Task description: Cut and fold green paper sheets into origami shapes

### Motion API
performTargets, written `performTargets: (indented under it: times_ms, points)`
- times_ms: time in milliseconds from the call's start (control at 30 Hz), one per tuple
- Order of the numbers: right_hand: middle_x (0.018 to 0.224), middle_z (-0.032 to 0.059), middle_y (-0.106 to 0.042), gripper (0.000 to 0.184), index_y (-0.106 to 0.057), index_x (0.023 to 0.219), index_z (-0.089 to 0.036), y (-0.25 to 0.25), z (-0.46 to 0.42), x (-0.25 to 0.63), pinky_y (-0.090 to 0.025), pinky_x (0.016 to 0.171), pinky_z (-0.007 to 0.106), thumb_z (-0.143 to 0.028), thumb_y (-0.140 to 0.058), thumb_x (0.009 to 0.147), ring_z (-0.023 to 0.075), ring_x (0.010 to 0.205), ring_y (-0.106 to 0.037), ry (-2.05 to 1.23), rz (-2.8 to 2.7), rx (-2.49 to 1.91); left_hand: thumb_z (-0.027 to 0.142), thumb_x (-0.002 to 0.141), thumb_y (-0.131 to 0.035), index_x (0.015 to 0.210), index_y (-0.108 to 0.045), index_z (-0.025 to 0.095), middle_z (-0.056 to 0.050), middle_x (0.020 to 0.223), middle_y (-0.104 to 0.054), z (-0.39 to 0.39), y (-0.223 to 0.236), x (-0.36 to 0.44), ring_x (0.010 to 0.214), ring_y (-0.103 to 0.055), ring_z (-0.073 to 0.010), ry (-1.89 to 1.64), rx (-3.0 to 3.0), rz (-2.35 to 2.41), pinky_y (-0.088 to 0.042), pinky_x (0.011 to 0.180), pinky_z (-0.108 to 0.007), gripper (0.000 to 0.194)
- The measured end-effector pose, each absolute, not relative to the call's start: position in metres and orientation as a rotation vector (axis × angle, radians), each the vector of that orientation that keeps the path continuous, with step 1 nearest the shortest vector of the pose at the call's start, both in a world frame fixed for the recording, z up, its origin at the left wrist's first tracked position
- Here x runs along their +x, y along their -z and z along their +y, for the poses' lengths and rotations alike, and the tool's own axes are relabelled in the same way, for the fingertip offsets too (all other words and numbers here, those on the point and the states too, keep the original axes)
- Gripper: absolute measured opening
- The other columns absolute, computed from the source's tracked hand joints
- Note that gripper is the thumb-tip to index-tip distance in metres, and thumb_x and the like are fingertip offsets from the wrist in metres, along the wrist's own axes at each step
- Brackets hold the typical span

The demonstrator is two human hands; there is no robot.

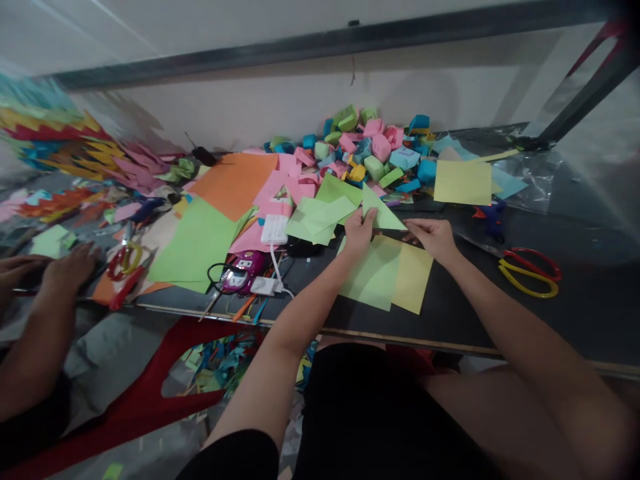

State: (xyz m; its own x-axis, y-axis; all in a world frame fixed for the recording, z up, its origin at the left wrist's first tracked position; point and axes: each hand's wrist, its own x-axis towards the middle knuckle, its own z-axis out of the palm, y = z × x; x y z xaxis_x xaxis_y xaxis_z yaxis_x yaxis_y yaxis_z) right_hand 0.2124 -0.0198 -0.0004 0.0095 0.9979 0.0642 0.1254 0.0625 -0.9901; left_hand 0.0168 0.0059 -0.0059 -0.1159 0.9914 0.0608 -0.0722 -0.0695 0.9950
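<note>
Black table (440, 323), long front edge toward me. Heap of folded paper pieces (377, 148), pink, blue, green, yellow, along back edge, middle. Bright green sheet (193, 247) left of middle, reaching near front edge; orange sheet (235, 183) behind it, toward back edge. Pale green sheet (370, 277) and yellow sheet (414, 277) lie flat, overlapping, near front edge before me. Another person's hands (73, 267) toward left end, near front edge. Yellow rectangle of paper (463, 181) toward back edge, right of heap.

My left hand (361, 230) is nearly closed, thumb on top, pinching the light green triangle (381, 212) at its lower left. My right hand (433, 237) has fingertips drawn together at its right-hand point. Triangle is held between both hands, in front of heap, just behind the flat sheets.

Scissors (530, 272), red and yellow handles, toward right end. Purple device (245, 270) near front edge, left of me. White adapter (265, 286) just beside it, smallest.
</note>
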Motion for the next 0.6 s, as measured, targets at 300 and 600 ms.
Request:
performTargets:
  times_ms: [300,600]
  points:
    - [0.081,0.0115,-0.081,0.058,-0.083,0.094,-0.016,0.002,-0.027,0.205,-0.051,0.048,0.028,-0.063,-0.089,0.06,0.0217,0.062,-0.074,-1.191,-1.342,-1.257,0.056,0.093,-0.069,0.082,-0.063,0.019,0.003,0.064,-0.05,-0.007,0.006,0.021,0.052,-0.055,-0.0106,-1.436,1.168,1.371,-0.049,0.05,-0.023,0.038]
    - [0.083,0.0107,-0.081,0.061,-0.076,0.084,-0.019,-0.003,-0.023,0.204,-0.055,0.051,0.027,-0.075,-0.084,0.061,0.0186,0.062,-0.074,-1.137,-1.198,-1.257,0.071,0.089,-0.064,0.063,-0.048,0.021,0.004,0.058,-0.042,0.0,0.012,0.017,0.059,-0.049,-0.0113,-1.518,1.336,1.242,-0.045,0.057,-0.024,0.058]
